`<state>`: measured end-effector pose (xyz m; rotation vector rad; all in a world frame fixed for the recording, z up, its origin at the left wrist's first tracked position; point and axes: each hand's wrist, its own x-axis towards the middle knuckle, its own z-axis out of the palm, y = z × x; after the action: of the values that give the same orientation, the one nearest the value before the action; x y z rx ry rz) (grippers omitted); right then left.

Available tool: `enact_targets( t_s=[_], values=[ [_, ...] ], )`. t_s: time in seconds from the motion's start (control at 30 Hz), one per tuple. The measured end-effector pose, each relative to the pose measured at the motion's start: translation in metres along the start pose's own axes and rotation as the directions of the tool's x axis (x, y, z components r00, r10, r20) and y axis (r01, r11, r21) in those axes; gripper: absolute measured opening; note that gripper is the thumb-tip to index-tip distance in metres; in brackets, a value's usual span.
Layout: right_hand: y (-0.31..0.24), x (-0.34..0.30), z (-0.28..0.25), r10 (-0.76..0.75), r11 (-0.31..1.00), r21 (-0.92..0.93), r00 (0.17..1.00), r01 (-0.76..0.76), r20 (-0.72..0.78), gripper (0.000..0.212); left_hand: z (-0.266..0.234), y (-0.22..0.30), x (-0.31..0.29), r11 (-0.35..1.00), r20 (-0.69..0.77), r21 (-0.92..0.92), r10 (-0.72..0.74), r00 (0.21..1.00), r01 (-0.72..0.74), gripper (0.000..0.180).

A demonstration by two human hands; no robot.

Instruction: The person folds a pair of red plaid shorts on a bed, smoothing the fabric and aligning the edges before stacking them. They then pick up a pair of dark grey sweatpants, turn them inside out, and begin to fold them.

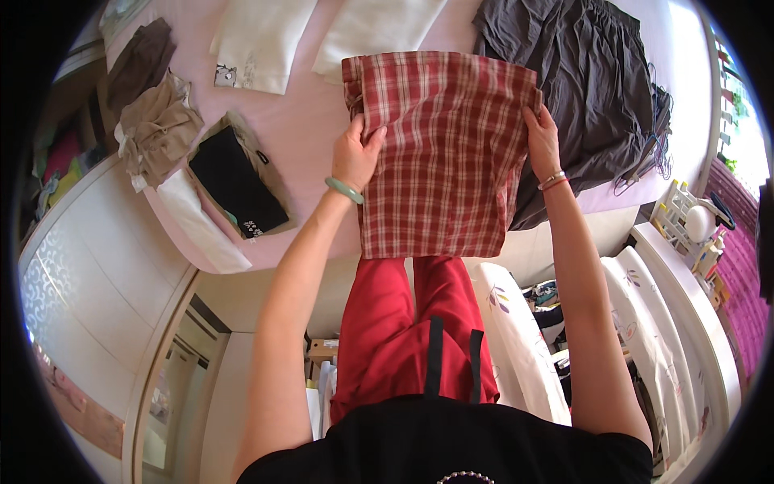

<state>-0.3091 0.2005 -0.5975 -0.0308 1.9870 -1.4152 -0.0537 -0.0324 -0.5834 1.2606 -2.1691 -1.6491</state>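
Observation:
A red-and-white plaid cloth garment (439,153), folded into a rough rectangle, is stretched between my two hands above the bed's near edge. My left hand (359,157) pinches its left side, thumb on top. At its right side my right hand (541,137) grips the edge, with the fingers partly hidden behind the fabric. The lower part of the cloth hangs over the front of my red trousers (379,323). Right beside it, a dark grey crinkled garment (601,97) lies spread on the bed, close to my right hand.
The pink-sheeted bed (314,121) carries a white garment with a print (262,40), another white garment (375,32), a black folded cloth (238,181), a crumpled beige garment (161,125) and a brown one (141,60). Bottles on a rack (689,218) stand at right.

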Motion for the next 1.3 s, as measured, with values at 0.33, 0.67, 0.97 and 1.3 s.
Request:
enact_targets(
  t_s=[0.33, 0.67, 0.97, 1.3],
  values=[
    [-0.011, -0.007, 0.014, 0.015, 0.993, -0.11, 0.988, -0.032, -0.156, 0.054, -0.014, 0.018, 0.052, 0.825, 0.331, -0.409, -0.265, 0.906, 0.39, 0.058],
    [-0.044, 0.029, 0.024, -0.132, 0.77, -0.635, 0.958, -0.063, -0.256, 0.033, 0.001, 0.03, 0.088, 0.693, 0.367, -0.54, -0.318, 0.874, 0.478, 0.084],
    [-0.016, 0.036, -0.006, -0.041, 0.982, -0.186, 0.944, -0.022, -0.328, 0.023, -0.002, 0.017, 0.102, 0.846, 0.239, -0.433, -0.224, 0.945, 0.31, 0.043],
    [-0.043, 0.032, 0.008, 0.139, 0.987, 0.107, 0.974, -0.121, -0.181, 0.032, 0.001, 0.016, 0.11, 0.835, 0.127, -0.467, -0.262, 0.957, 0.291, 0.031]
  ],
)
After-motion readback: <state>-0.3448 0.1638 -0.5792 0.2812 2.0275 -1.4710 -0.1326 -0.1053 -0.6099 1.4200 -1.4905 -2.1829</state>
